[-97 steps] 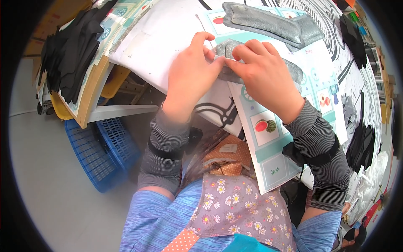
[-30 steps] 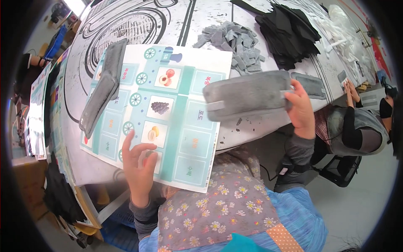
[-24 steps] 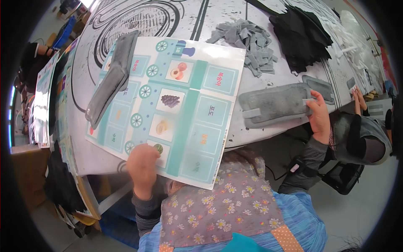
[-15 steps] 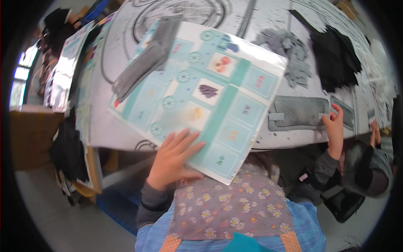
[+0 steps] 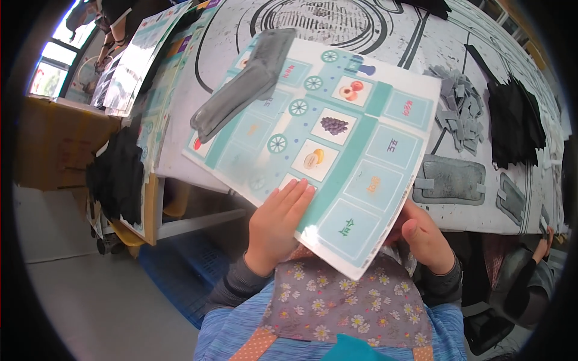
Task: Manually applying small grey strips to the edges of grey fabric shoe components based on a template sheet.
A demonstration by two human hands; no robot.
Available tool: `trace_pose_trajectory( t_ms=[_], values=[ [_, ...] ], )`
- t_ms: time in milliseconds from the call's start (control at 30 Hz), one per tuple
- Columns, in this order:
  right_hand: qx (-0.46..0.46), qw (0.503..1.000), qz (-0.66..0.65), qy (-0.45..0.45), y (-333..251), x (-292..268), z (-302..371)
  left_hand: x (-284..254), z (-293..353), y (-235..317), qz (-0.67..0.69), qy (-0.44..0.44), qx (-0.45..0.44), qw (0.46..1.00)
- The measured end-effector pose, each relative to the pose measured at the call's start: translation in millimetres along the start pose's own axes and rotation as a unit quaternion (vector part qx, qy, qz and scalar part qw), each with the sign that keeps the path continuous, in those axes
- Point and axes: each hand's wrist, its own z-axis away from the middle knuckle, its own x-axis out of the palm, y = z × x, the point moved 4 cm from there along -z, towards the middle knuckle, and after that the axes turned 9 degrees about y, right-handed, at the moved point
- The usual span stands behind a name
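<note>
A large glossy printed board, pale blue and green with fruit pictures, reaches over the table's near edge towards my body. My left hand grips its lower left side. The fingers lie close together on top, and the thumb is out of sight. At the opposite edge is my right hand, thumb showing and some fingertips hidden behind the board. Whether it grips there is unclear. A bent, grey folded fabric piece lies across the board's far left part.
Right of the board lie a grey fabric pad with light tabs, a smaller pad, grey strips and black cloth. More boards stand at left by a cardboard box. A co-worker sits at right.
My right hand has left the grey pad and come to the board's right edge. My left hand stays at the board's left side. The whole view has shifted.
</note>
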Motion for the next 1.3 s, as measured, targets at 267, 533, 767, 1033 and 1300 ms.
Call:
trace_pose_trajectory(
  t_ms=[267,533,767,1033,1300],
  values=[
    [-0.024,0.994,0.098,0.039,-70,-1,-26,-37,-12,13,0.133,0.019,0.11,0.985],
    [0.005,0.969,0.24,-0.059,-200,-138,-135,-97,47,-112,0.07,0.351,-0.133,0.924],
    [-0.532,0.573,0.616,0.096,-257,-140,-289,-54,46,-126,-0.08,0.131,-0.036,0.988],
    [-0.667,0.443,0.59,0.104,-252,18,-258,-34,58,-127,-0.133,0.041,-0.045,0.989],
    [-0.084,0.629,0.773,-0.018,-166,-104,-220,3,86,-119,-0.091,0.162,-0.027,0.982]
  ],
)
